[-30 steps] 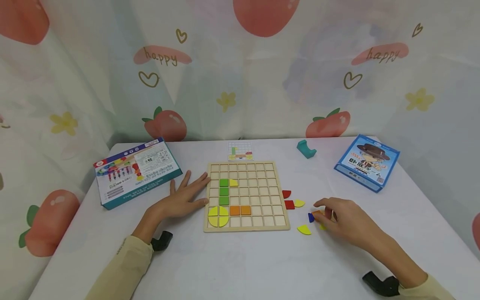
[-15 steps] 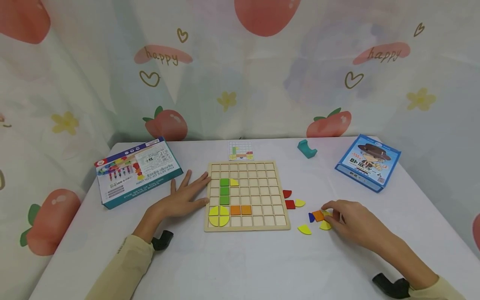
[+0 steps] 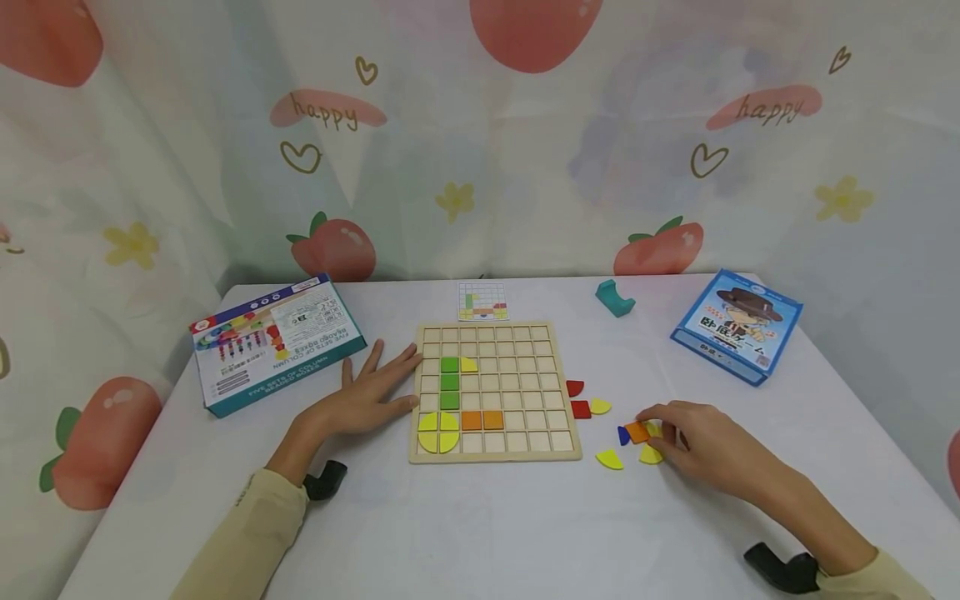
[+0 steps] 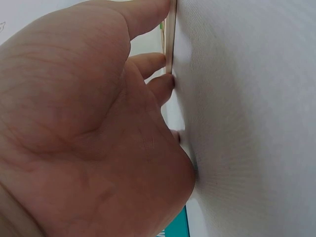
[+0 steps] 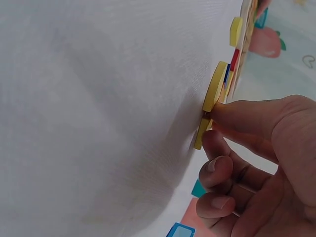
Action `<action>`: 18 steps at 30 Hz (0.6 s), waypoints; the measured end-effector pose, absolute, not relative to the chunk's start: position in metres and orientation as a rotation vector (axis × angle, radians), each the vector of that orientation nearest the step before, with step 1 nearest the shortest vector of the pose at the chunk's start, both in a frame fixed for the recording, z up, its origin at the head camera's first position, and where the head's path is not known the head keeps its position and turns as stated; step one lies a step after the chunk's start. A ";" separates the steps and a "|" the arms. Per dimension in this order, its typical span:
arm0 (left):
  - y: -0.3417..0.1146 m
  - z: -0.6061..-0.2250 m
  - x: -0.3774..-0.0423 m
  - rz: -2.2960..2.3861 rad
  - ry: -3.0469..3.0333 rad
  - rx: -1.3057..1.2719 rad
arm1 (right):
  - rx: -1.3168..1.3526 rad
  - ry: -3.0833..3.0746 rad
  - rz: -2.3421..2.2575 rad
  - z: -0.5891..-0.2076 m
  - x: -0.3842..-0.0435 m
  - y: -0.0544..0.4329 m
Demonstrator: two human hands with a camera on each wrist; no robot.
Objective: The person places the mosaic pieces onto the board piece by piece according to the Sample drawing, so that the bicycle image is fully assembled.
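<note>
My left hand (image 3: 367, 397) lies with fingers spread, its fingertips and thumb at the left edge of the wooden grid board (image 3: 517, 460). In the left wrist view, the palm of my left hand (image 4: 98, 133) faces the camera. My right hand (image 3: 697, 437) is over loose tiles right of the board, index finger and thumb bent around an orange square tile (image 3: 637, 432) and a yellow quarter-circle tile (image 5: 216, 86). I cannot tell whether they pinch one. Another yellow tile (image 3: 650, 454) lies under the thumb. A blue tile (image 3: 623, 435) sits left of the orange one.
On the board are green squares (image 3: 449, 382), orange squares (image 3: 482, 420) and yellow quarter-circles (image 3: 438, 432). Red tiles (image 3: 581, 409) lie at its right edge. A pattern card (image 3: 483, 302) stands behind it. Boxes lie at left (image 3: 277, 346) and right (image 3: 738, 325), with a teal block (image 3: 615, 298).
My right hand has drawn back a little to the right, uncovering the orange and yellow tiles, then its index finger has come left to the orange tile. My left hand has stayed put.
</note>
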State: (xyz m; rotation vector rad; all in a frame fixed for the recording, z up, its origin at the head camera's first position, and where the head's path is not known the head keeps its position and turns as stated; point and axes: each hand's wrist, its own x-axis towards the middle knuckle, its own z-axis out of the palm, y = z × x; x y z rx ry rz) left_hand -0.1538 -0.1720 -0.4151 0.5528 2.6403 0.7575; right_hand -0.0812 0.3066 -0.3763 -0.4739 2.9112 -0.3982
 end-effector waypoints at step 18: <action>-0.173 -0.415 -0.155 0.760 2.639 0.559 | -0.460 2.898 -0.426 -0.378 -0.082 0.306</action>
